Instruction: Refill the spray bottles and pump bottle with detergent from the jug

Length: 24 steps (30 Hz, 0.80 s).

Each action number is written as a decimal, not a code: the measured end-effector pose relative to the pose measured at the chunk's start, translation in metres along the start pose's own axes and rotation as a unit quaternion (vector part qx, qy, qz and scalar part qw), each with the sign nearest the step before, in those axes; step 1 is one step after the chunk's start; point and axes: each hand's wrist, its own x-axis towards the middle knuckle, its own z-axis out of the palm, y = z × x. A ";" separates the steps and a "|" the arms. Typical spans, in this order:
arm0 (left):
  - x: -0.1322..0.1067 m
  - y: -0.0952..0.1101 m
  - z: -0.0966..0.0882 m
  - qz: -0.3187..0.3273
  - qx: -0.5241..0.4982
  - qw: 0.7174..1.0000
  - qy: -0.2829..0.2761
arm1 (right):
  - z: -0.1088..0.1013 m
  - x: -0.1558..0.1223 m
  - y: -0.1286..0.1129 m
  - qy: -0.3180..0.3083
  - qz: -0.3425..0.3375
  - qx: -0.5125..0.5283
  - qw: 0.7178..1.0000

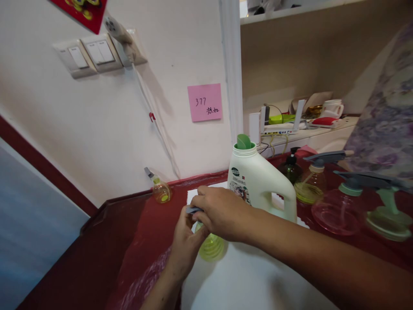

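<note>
A small ribbed yellow-green spray bottle (212, 249) stands upright on a white sheet (251, 275). My left hand (186, 239) is closed about its neck. From above, my right hand (217, 211) grips the grey spray head (193, 210), its fingers curled over the top. The two hands touch and hide most of the neck and nozzle. Just behind my right hand is a large pale green detergent jug (261, 183) with a handle; something green sticks out of its uncapped mouth.
Against the wall stands another small spray bottle (161, 191). Several bottles, including a pink spray bottle (337, 211) and a dark pump bottle (290, 168), are at the right. A white router (279, 128) sits on the shelf behind. A white cable (151, 107) hangs down the wall.
</note>
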 end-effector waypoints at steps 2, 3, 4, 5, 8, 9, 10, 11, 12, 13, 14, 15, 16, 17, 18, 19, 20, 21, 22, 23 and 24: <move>0.001 0.000 0.002 0.011 0.003 1.000 0.016 | -0.001 0.000 0.000 -0.002 0.001 0.000 1.000; 0.002 0.000 0.002 0.015 0.003 1.000 0.011 | -0.001 0.000 0.000 -0.003 0.002 0.000 1.000; 0.002 0.001 0.000 0.016 0.002 1.000 0.001 | -0.001 0.000 0.000 -0.005 0.002 0.000 1.000; 0.003 0.001 -0.003 0.016 0.000 1.000 -0.010 | -0.001 0.000 0.000 -0.005 0.002 0.000 1.000; 0.003 0.001 -0.015 -0.002 -0.002 0.998 -0.061 | -0.001 0.001 0.001 -0.007 0.003 0.000 1.000; 0.003 0.001 -0.019 -0.012 -0.002 0.997 -0.080 | -0.001 0.000 0.001 -0.007 0.003 0.000 1.000; 0.004 0.001 -0.022 -0.022 -0.002 0.995 -0.097 | 0.000 0.000 0.002 -0.007 0.002 0.000 1.000; 0.003 0.001 -0.024 -0.032 -0.002 0.993 -0.110 | 0.000 0.000 0.002 -0.007 0.002 0.000 1.000; 0.003 0.001 -0.025 -0.038 -0.002 0.992 -0.118 | 0.000 0.000 0.002 -0.007 0.002 0.000 1.000; 0.003 0.002 -0.024 -0.040 -0.003 0.992 -0.118 | 0.001 0.000 0.002 -0.006 0.001 0.000 1.000; 0.002 0.002 -0.022 -0.040 -0.003 0.993 -0.113 | 0.001 0.000 0.003 -0.005 0.002 -0.001 1.000; 0.001 0.003 -0.019 -0.037 -0.004 0.994 -0.103 | 0.001 0.000 0.002 -0.003 0.002 -0.001 1.000; 0.000 0.004 -0.015 -0.032 -0.006 0.996 -0.089 | 0.001 0.000 0.002 -0.003 0.001 -0.002 1.000; 0.000 0.004 -0.010 -0.026 -0.007 0.997 -0.071 | 0.001 0.000 0.002 -0.002 0.002 -0.003 1.000; 0.000 0.004 -0.005 -0.021 -0.007 0.999 -0.049 | 0.001 0.000 0.001 -0.002 0.001 -0.004 1.000; 0.000 0.004 -0.001 -0.015 -0.006 0.999 -0.028 | 0.001 0.000 0.001 -0.001 0.000 -0.004 1.000; 0.001 0.004 0.002 -0.009 -0.004 1.000 -0.011 | 0.001 0.000 0.001 -0.002 -0.001 -0.005 1.000; 0.002 0.003 0.004 -0.003 -0.002 1.000 0.002 | 0.001 0.001 0.000 -0.002 -0.001 -0.005 1.000; 0.003 0.003 0.004 0.001 -0.001 1.000 0.007 | 0.001 0.001 0.000 -0.003 -0.001 -0.006 1.000; 0.003 0.003 0.003 0.004 -0.001 1.000 0.005 | 0.001 0.001 0.000 -0.004 -0.001 -0.006 1.000; 0.004 0.003 0.001 0.005 -0.004 1.000 -0.003 | 0.001 0.001 0.000 -0.004 0.000 -0.007 1.000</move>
